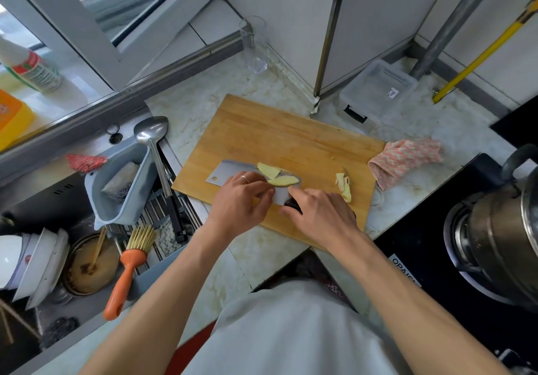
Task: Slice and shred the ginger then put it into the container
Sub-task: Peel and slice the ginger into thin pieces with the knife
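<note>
A wooden cutting board (262, 130) lies on the marble counter. A steel cleaver (227, 172) rests flat on its near part, blade pointing left. Two pale yellow ginger slices (283, 181) lie on the blade's flat. My right hand (317, 214) grips the cleaver's dark handle, which is mostly hidden under the fingers. My left hand (241, 200), with a ring, rests on the blade, fingertips touching the nearer slice. More ginger pieces and peel (345, 186) sit at the board's right side. A clear plastic container (378, 89) stands behind the board at the back right.
A pink cloth (404, 158) lies at the board's right edge. A drinking glass (254, 45) stands at the back. The sink at left holds a grey strainer basket (122, 182), a ladle (151, 139), an orange brush (128, 267) and bowls. A steel pot (500, 235) sits on the stove at right.
</note>
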{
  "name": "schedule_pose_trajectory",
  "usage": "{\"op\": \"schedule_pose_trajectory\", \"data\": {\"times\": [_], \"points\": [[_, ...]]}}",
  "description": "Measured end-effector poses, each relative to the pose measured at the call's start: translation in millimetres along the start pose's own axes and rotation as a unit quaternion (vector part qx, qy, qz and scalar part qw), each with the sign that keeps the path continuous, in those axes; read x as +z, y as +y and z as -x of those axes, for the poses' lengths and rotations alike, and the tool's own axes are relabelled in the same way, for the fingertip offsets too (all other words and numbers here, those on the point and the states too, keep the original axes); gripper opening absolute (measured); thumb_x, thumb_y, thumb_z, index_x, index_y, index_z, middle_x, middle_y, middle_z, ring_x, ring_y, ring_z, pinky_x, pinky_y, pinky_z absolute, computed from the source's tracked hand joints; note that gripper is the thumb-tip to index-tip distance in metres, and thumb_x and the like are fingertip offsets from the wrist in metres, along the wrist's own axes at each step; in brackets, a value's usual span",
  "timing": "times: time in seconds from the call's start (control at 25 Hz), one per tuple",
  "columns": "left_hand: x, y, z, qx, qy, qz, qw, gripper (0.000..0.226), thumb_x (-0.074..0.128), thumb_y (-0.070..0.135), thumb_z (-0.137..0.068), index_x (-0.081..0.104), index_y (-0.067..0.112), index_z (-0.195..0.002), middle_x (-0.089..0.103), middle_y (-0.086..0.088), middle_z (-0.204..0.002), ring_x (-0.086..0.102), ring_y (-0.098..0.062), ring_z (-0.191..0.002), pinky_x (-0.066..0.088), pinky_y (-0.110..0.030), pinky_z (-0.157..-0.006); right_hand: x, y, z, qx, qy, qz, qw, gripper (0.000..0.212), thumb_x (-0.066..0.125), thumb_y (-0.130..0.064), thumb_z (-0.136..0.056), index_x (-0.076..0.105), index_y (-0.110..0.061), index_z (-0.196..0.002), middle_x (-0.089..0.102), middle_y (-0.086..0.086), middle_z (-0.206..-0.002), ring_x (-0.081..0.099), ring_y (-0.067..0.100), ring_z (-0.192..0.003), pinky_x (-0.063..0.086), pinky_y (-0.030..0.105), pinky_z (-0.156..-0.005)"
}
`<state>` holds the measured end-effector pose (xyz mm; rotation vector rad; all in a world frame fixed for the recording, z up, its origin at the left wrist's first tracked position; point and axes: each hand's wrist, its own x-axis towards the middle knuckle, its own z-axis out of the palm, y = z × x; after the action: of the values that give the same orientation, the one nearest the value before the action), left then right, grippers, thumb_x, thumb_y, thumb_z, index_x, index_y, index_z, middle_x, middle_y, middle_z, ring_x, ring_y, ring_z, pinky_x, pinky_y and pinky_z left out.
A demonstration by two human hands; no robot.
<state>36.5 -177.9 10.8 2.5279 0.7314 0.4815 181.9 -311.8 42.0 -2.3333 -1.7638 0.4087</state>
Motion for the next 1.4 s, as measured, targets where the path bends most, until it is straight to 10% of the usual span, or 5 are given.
{"op": "schedule_pose_trajectory", "data": {"times": [0.48,0.64,1.12,1.28,1.4], "points": [[-6.2,3.6,-41.7,-0.017,-0.188,-0.009,0.982,0.047,0.059,0.003,-0.087,0.064,0.018,-0.132,0.056,-0.008,-0.141,0.059,-0.027,-0.12,0.052,-0.039,-0.092,8.9,10.0,6.5,-0.025,-0.012,-0.02,0.999,0.049,0.05,-0.057,-0.098,0.06,-0.015,-0.12,0.069,0.006,-0.096,0.067,0.03,-0.086,0.032,0.032,-0.061],[-3.7,6.2,-72.1,-0.017,-0.274,-0.005,0.961,0.034,0.061,0.002,-0.089,0.072,0.015,-0.118,0.069,-0.01,-0.117,0.064,-0.028,-0.106,0.049,-0.029,-0.087,6.0,14.7,7.4,-0.049,-0.015,-0.015,0.999,0.052,0.047,-0.059,-0.098,0.059,-0.016,-0.123,0.068,0.006,-0.098,0.066,0.032,-0.088,0.032,0.034,-0.062],[-16.6,16.3,-77.5,-0.154,0.04,0.016,0.987,0.021,0.062,0.007,-0.092,0.076,0.012,-0.107,0.073,-0.003,-0.104,0.069,-0.018,-0.089,0.054,-0.023,-0.079,5.9,28.7,13.3,0.026,-0.041,-0.107,0.993,0.044,0.051,-0.055,-0.099,0.061,-0.02,-0.123,0.072,0.008,-0.105,0.067,0.033,-0.095,0.042,0.035,-0.066],[-38.0,16.7,-28.9,-0.24,0.189,0.097,0.947,0.019,0.06,0.01,-0.092,0.076,0.015,-0.102,0.069,0.007,-0.092,0.064,-0.005,-0.08,0.047,-0.01,-0.071,12.6,13.3,13.5,0.12,-0.05,-0.244,0.961,0.037,0.054,-0.053,-0.098,0.068,-0.021,-0.112,0.07,0.002,-0.084,0.065,0.024,-0.074,0.048,0.036,-0.062],[-32.5,0.4,11.0,-0.352,0.142,0.139,0.915,0.019,0.059,0.016,-0.095,0.074,0.017,-0.106,0.071,0.004,-0.096,0.065,-0.004,-0.084,0.05,-0.014,-0.069,16.2,-1.6,8.2,0.15,-0.03,-0.325,0.933,0.034,0.056,-0.05,-0.098,0.071,-0.02,-0.101,0.065,-0.006,-0.069,0.055,0.01,-0.055,0.042,0.028,-0.051]]}}
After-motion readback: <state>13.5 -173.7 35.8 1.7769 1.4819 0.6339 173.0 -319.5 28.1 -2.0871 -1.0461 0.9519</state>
